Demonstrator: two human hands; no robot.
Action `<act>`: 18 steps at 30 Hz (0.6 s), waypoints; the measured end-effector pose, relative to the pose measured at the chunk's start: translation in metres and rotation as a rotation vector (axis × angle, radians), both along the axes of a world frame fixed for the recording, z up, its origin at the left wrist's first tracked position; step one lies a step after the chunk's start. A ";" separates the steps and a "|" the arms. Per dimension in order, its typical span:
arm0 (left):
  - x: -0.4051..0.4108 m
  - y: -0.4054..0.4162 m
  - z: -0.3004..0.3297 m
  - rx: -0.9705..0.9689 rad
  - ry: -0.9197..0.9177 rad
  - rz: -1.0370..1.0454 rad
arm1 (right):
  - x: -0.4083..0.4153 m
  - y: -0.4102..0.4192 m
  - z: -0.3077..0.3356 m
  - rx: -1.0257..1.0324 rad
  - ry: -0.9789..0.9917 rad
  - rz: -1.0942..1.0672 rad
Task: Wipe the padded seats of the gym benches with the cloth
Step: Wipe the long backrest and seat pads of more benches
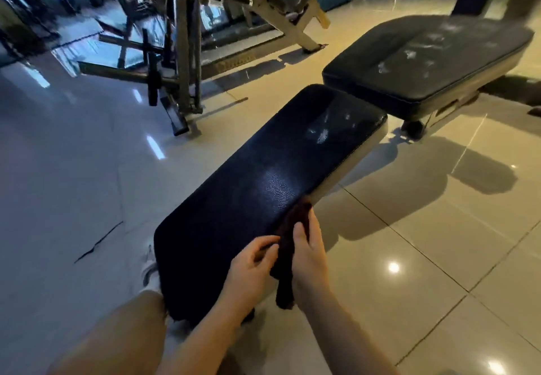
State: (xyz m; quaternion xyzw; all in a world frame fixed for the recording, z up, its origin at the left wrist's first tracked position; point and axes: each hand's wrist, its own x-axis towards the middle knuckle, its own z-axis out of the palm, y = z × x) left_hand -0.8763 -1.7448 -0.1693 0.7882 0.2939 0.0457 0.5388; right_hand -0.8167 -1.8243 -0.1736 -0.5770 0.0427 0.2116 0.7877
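Two hands hold the dark cloth (288,250) at the near padded seat's (263,193) right edge, lower centre of the frame: right hand (308,257) gripping it, left hand (251,263) pinching its side. That seat's long axis runs up-right toward the second seat (424,55), which looks smeared; bare padding lies up-left of the cloth.

Left hand (252,260), right hand (308,253), fingers curled
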 end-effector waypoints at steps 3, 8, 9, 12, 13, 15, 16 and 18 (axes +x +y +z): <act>-0.032 -0.020 0.018 -0.119 -0.080 0.006 | -0.015 -0.011 0.030 0.121 0.021 -0.087; -0.059 -0.025 0.028 -0.090 -0.060 -0.071 | -0.040 -0.033 0.061 0.147 -0.009 -0.128; -0.061 -0.025 0.028 -0.055 -0.057 -0.085 | -0.043 -0.038 0.066 0.138 -0.004 -0.142; -0.068 -0.029 0.036 0.042 -0.019 -0.082 | -0.051 -0.046 0.079 0.106 0.044 -0.175; -0.072 -0.030 0.039 0.040 -0.028 -0.057 | -0.052 -0.047 0.080 0.078 0.046 -0.175; -0.076 -0.026 0.043 0.051 -0.046 -0.018 | -0.049 -0.052 0.081 0.037 0.021 -0.121; -0.077 -0.022 0.045 0.084 -0.041 -0.001 | -0.046 -0.057 0.080 0.007 0.004 -0.064; -0.073 -0.012 0.049 0.203 -0.017 0.004 | -0.033 -0.069 0.074 -0.100 -0.047 0.070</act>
